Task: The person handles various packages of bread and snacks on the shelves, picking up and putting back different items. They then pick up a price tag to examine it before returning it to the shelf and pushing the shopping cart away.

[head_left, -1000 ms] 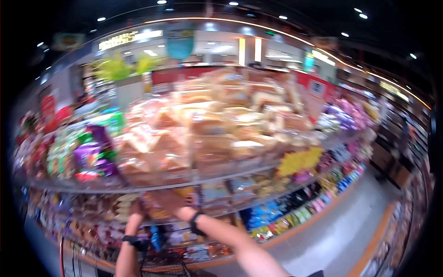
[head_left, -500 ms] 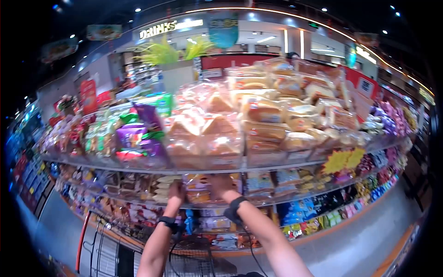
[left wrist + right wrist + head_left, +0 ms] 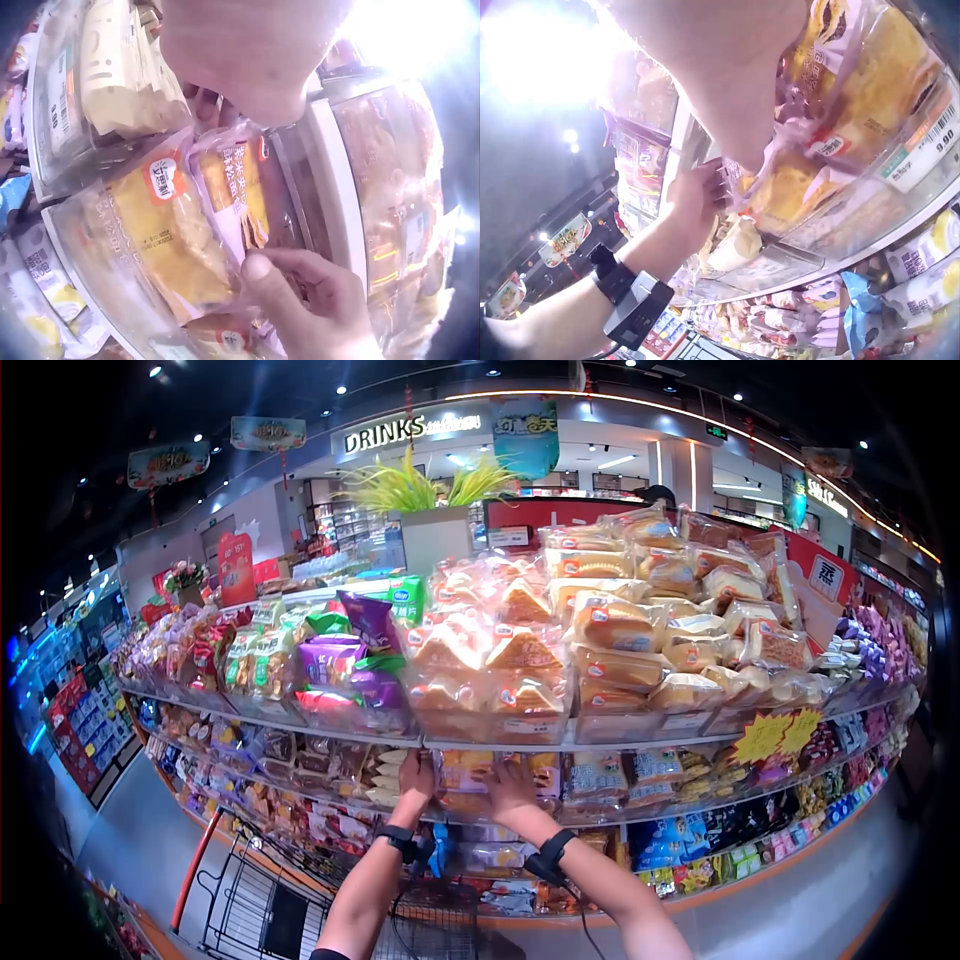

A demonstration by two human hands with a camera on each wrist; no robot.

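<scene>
Both hands reach into a bin on the second shelf. A purple-and-clear bread packet (image 3: 236, 184) stands there behind a front bread packet (image 3: 165, 232) with yellow bread inside. My right hand (image 3: 512, 782) pinches one end of the rear packet between thumb (image 3: 259, 270) and forefinger. At the packet's other end, my left hand (image 3: 415, 778) has its fingers (image 3: 718, 186) curled at the wrapper's edge; its palm hides part of the grip. Pale packets (image 3: 120, 75) fill the bin beside my left hand.
Above my hands, the top shelf edge (image 3: 490, 746) bears piled sandwich bread (image 3: 525, 650) and purple snack bags (image 3: 375, 630). A clear front panel with a price label (image 3: 930, 150) borders the bin. A shopping cart (image 3: 250, 890) stands at lower left.
The head view has swung left and steadied, so the shelves sit farther right and sharper. Both hands stay at the same bin of bread packets.
</scene>
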